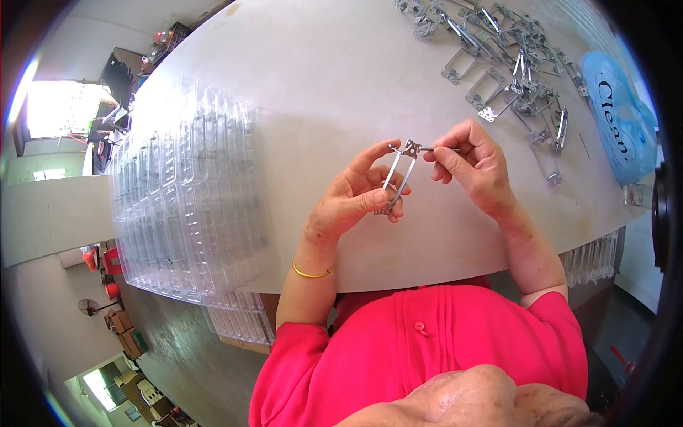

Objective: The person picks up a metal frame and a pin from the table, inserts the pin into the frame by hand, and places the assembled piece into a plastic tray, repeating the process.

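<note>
My left hand (356, 192) holds a small metal frame (400, 178) upright above the table, its fingers and thumb closed round the two long bars. At the frame's top end is a plate with holes. My right hand (473, 167) pinches a thin metal rod (427, 149) between thumb and finger. The rod's left end meets the plate; whether it passes through a hole is too small to tell. A pile of similar metal frames (486, 87) lies on the table to the upper right of my hands.
Stacked clear plastic trays (188, 192) cover the left side of the pale table (320, 71). A blue bag marked "Clean" (617, 117) sits at the right edge. A thin rod (584, 146) lies near it. More trays (590, 260) stand below the table's right edge.
</note>
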The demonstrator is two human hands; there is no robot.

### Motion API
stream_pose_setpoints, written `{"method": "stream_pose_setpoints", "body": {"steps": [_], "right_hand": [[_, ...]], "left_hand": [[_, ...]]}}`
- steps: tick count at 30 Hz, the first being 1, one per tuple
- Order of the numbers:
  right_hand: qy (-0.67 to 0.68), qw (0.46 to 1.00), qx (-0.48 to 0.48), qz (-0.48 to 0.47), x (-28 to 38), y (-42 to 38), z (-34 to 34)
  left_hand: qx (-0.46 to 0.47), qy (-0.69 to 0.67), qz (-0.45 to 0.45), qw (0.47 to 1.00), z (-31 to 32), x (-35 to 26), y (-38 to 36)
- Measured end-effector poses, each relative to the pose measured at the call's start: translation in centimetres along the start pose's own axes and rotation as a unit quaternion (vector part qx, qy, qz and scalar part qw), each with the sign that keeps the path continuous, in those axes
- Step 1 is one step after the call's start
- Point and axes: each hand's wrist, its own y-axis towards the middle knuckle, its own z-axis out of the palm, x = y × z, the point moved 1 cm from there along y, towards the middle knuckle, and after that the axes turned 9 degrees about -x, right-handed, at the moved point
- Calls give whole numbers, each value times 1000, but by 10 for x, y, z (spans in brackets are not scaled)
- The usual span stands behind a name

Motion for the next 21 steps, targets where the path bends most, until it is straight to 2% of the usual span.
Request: {"method": "stream_pose_setpoints", "body": {"steps": [8,13,14,17,19,21], "right_hand": [[-50,999,-18,-12,-1,-2,4],[-27,996,26,85,-4,0,3],[-26,996,32,76,-2,1,4],[14,988,63,137,1,0,9],[54,971,77,218,8,0,10],[77,961,104,244,5,3,6]], "left_hand": [[-5,23,31,999,0,3,0],[-24,92,48,994,0,3,1],[-26,97,57,993,-1,4,1],[8,89,57,994,-5,11,1],[26,111,63,991,-3,12,1],[30,122,66,990,-4,15,1]]}}
